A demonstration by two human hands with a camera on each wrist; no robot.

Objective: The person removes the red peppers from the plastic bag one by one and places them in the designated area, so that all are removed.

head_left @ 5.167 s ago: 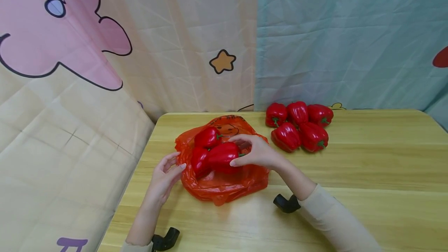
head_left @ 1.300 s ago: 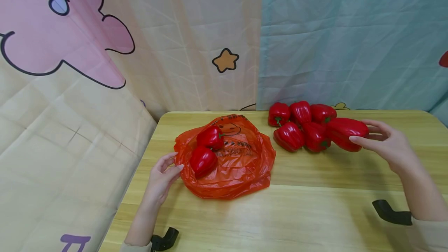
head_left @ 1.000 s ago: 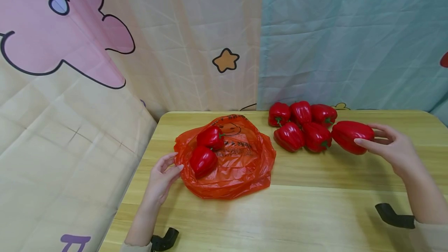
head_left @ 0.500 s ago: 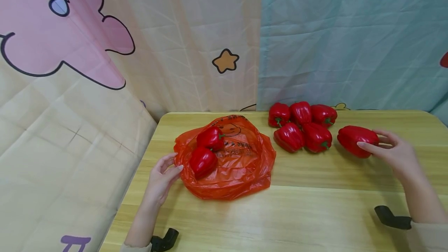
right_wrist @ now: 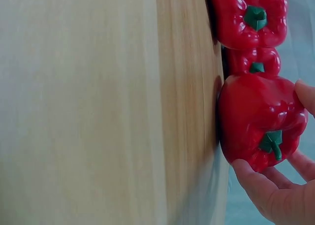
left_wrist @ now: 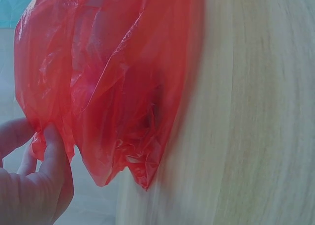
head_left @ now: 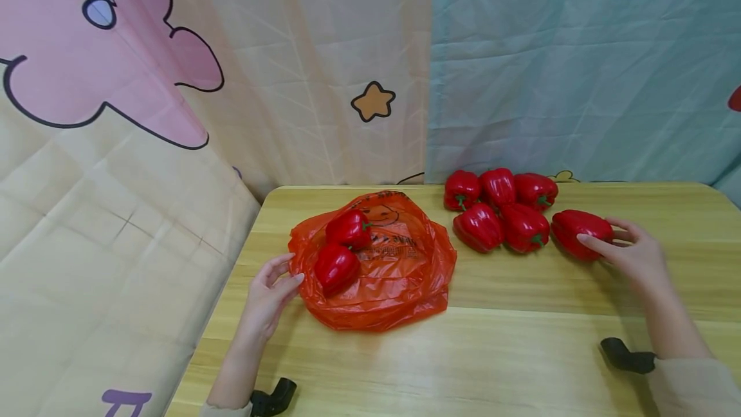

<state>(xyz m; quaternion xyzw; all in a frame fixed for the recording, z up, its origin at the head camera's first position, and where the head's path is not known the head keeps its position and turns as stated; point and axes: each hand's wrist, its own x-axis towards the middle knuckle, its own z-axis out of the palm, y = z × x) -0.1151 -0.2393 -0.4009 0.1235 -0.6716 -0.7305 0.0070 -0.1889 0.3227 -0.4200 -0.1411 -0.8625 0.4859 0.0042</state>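
At the table's right, my right hand (head_left: 633,253) grips a red bell pepper (head_left: 581,234) by its stem end, thumb on the near side. In the right wrist view the pepper's green stem (right_wrist: 272,143) faces the palm, and its underside is at or close to the wood. Just left of it sits a cluster of several red bell peppers (head_left: 523,227). My left hand (head_left: 269,295) pinches the left rim of an orange-red plastic bag (head_left: 399,288) between thumb and fingers. Two red bell peppers (head_left: 336,268) lie inside the bag's left half.
The wooden table (head_left: 498,359) runs back to a printed fabric curtain (head_left: 324,69). Fabric also hangs along the left side. A black curved piece is fixed at each wrist, the right one (head_left: 628,357) standing out over the table.
My right hand took a bell pepper out of the bag and carried it right, beside the cluster. Lately it lowered and shifted slightly left. The left hand stays at the bag's rim.
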